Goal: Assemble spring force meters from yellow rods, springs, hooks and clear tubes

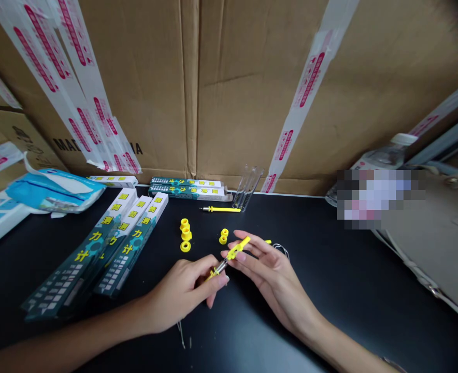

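Observation:
My left hand [192,290] is closed round the lower end of a yellow spring scale rod, with its metal spring [222,266] showing between my hands. My right hand [266,272] pinches the yellow plastic piece [238,248] at the upper end of the rod. Just beyond my hands lie small yellow caps [223,237] and, further left, several yellow collars and rings [185,234]. Another yellow rod with a metal tip [223,209] lies flat behind them. Metal wire hooks [281,250] rest beside my right hand, partly hidden by it.
Long printed boxes [131,248] lie at the left, and more boxes [190,189] at the back near clear plastic tubes [247,187]. A blue tissue pack [54,191] is at far left. A bottle [388,153] and a beige bag [431,233] stand right. Large cardboard boxes [244,114] close off the back.

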`<act>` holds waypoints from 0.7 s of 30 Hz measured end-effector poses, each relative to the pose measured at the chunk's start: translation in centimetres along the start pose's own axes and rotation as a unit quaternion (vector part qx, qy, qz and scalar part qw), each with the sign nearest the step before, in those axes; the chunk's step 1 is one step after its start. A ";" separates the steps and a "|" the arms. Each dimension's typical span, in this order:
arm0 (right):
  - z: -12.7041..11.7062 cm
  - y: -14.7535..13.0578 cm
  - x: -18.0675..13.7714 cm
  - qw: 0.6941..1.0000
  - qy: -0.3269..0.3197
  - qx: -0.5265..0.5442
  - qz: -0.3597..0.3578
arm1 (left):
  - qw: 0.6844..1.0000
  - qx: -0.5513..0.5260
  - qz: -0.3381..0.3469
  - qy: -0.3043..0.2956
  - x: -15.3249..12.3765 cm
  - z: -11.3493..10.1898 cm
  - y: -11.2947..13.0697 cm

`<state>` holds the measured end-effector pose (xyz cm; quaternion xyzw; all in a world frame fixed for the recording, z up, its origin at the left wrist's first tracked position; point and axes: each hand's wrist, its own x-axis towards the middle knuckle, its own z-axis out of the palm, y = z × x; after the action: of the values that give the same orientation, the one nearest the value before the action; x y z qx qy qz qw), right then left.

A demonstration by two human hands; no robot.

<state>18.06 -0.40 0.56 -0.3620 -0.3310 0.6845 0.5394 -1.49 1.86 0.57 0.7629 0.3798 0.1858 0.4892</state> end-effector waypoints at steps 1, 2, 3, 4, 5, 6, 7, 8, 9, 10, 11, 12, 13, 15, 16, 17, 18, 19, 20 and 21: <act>0.0 -0.1 0.0 1.000 0.005 0.001 -0.002 | 1.000 0.001 -0.001 -0.002 0.0 0.0 0.0; -0.1 -0.1 0.0 1.000 0.010 0.001 -0.003 | 1.000 0.000 -0.001 -0.003 0.0 -0.1 0.0; -0.1 -0.2 0.1 1.000 0.014 0.001 -0.002 | 1.000 0.000 -0.001 -0.005 0.0 -0.1 0.0; -0.1 -0.3 0.1 1.000 0.017 0.001 0.001 | 1.000 -0.001 -0.001 -0.006 0.0 -0.1 0.0; -0.1 -0.3 0.1 1.000 0.019 0.002 0.005 | 1.000 -0.001 -0.002 -0.006 0.0 -0.1 0.1; -0.1 -0.3 0.1 1.000 0.019 0.004 0.006 | 1.000 -0.001 -0.003 -0.005 0.0 -0.1 0.1; -0.1 -0.3 0.1 1.000 0.018 0.005 0.007 | 1.000 -0.002 -0.003 -0.005 0.0 -0.1 0.1; -0.1 -0.3 0.1 1.000 0.016 0.006 0.008 | 1.000 -0.003 -0.004 -0.003 -0.1 -0.1 0.2; -0.1 -0.3 0.1 1.000 0.014 0.004 0.008 | 1.000 -0.004 -0.004 -0.003 -0.1 -0.1 0.2; -0.1 -0.3 0.1 1.000 0.012 0.001 0.008 | 1.000 -0.005 -0.003 -0.002 -0.1 -0.1 0.2; -0.1 -0.2 0.1 1.000 0.010 -0.001 0.008 | 1.000 -0.006 -0.004 0.000 -0.1 -0.1 0.2; -0.1 -0.2 0.1 1.000 0.008 -0.004 0.008 | 1.000 -0.007 -0.004 0.001 -0.2 -0.1 0.2; -0.1 -0.1 0.1 1.000 0.005 -0.005 0.009 | 1.000 -0.009 -0.005 0.003 -0.2 0.0 0.2; -0.2 -0.1 0.1 1.000 0.003 -0.005 0.010 | 1.000 -0.014 -0.007 0.005 -0.2 0.0 0.2; -0.2 0.0 0.1 1.000 0.003 -0.004 0.011 | 1.000 -0.016 -0.008 0.006 -0.2 0.1 0.1; -0.2 0.0 0.1 1.000 0.005 -0.004 0.011 | 1.000 -0.018 -0.009 0.005 -0.2 0.1 0.1; -0.2 0.0 0.1 1.000 0.006 -0.005 0.011 | 1.000 -0.020 -0.009 0.005 -0.2 0.1 0.1; -0.2 0.0 0.1 1.000 0.007 -0.007 0.009 | 1.000 -0.021 -0.009 0.005 -0.2 0.1 0.1; -0.2 -0.1 0.0 1.000 0.006 -0.009 0.007 | 1.000 -0.022 -0.008 0.004 -0.2 0.1 0.1; -0.1 -0.1 0.0 1.000 0.004 -0.011 0.005 | 1.000 -0.024 -0.008 0.003 -0.2 0.1 0.1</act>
<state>18.20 -0.36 0.56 -0.3725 -0.3343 0.6822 0.5330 -1.54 1.64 0.61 0.7471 0.3830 0.1936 0.5075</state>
